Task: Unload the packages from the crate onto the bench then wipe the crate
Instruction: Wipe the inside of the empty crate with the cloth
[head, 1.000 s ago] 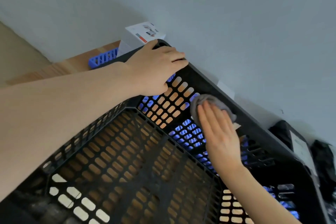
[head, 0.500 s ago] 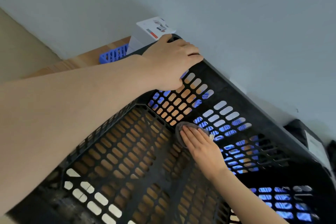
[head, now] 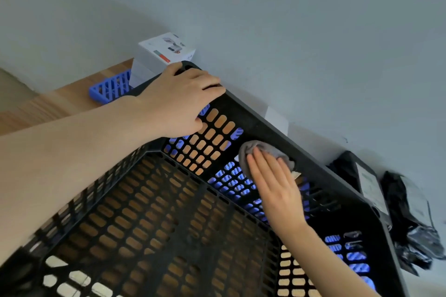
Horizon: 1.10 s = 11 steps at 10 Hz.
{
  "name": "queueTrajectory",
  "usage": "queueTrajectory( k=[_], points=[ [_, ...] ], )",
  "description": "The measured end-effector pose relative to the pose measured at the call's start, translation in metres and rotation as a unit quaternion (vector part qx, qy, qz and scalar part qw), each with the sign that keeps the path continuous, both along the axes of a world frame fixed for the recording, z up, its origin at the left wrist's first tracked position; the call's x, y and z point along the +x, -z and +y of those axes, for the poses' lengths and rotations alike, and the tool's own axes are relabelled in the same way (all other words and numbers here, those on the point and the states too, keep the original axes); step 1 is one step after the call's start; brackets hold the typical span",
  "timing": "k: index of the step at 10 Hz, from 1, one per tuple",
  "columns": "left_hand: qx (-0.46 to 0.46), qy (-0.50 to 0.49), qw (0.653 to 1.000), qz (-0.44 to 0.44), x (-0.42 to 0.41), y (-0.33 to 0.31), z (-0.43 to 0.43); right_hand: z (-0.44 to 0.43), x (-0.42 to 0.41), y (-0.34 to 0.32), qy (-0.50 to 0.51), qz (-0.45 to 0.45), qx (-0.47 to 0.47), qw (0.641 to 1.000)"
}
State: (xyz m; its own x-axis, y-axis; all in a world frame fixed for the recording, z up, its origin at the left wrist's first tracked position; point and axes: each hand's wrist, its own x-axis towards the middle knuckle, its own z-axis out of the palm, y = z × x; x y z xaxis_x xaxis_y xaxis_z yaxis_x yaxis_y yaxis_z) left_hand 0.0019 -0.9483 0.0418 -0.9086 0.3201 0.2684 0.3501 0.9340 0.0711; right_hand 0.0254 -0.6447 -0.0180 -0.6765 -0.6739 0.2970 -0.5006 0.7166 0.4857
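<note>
a: pale grey wall [head: 289,19], wooden bench [head: 60,103] below it. how many of each?

b: one black slotted crate [head: 253,116], one grey cloth [head: 263,149], two hands. outside the crate: one white carton [head: 161,55], one blue slotted basket [head: 108,88], and two black mailer bags [head: 362,176], the nearer with a white label.

a: where does the crate sit, and which way does it point?

b: on the bench, open top up, its far side close along the wall; that side runs from upper left to lower right in view. the frame cuts off the near end, so its long axis cannot be told.

a: the hands?

b: the left hand [head: 178,101] grips the far left corner of the rim, fingers curled over it. the right hand [head: 275,190] lies flat, fingers straight, pressing the cloth against the inside of the far side, just under the rim.

a: the parcels?

b: carton and basket beyond the gripped corner; bags at right, against the wall.
</note>
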Motion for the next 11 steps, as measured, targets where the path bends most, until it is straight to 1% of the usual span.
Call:
queueTrajectory(
  k=[1,2,3,4,5,6,7,8,9,10,11],
  points=[
    [0.013,0.003,1.0,0.0,-0.003,0.002,-0.001,-0.012,0.002,0.037,0.038,-0.019,-0.024,0.999],
    [0.01,0.002,1.0,0.001,-0.003,0.003,-0.002,-0.012,0.003,0.066,0.032,-0.058,0.0,0.998],
    [0.002,0.003,1.0,0.0,-0.001,0.001,-0.001,-0.002,0.002,0.1,0.0,-0.117,0.114,0.986],
    [-0.008,0.002,1.0,0.02,0.0,0.003,-0.002,-0.002,0.002,0.12,0.0,-0.151,0.17,0.974],
    [-0.014,0.003,0.999,0.044,-0.001,0.007,-0.003,-0.002,0.001,0.113,-0.02,-0.156,0.185,0.97],
    [-0.022,0.002,0.998,0.059,-0.001,0.009,-0.002,0.01,-0.007,0.084,-0.067,-0.125,0.198,0.97],
    [-0.036,-0.001,0.997,0.069,0.0,0.011,-0.003,0.018,-0.004,0.039,-0.075,-0.069,0.169,0.98],
    [-0.041,0.0,0.996,0.073,0.0,0.009,-0.003,0.028,0.003,-0.007,-0.049,-0.023,0.113,0.992],
    [-0.039,-0.003,0.997,0.063,0.0,0.008,-0.002,0.044,0.006,-0.038,-0.026,0.033,0.044,0.998],
    [-0.045,-0.005,0.998,0.051,0.0,0.005,-0.001,0.051,0.008,-0.034,-0.013,0.043,0.034,0.998],
    [-0.041,-0.003,0.998,0.05,0.001,0.005,-0.002,0.051,0.011,0.015,-0.065,-0.017,0.091,0.994]
  ],
)
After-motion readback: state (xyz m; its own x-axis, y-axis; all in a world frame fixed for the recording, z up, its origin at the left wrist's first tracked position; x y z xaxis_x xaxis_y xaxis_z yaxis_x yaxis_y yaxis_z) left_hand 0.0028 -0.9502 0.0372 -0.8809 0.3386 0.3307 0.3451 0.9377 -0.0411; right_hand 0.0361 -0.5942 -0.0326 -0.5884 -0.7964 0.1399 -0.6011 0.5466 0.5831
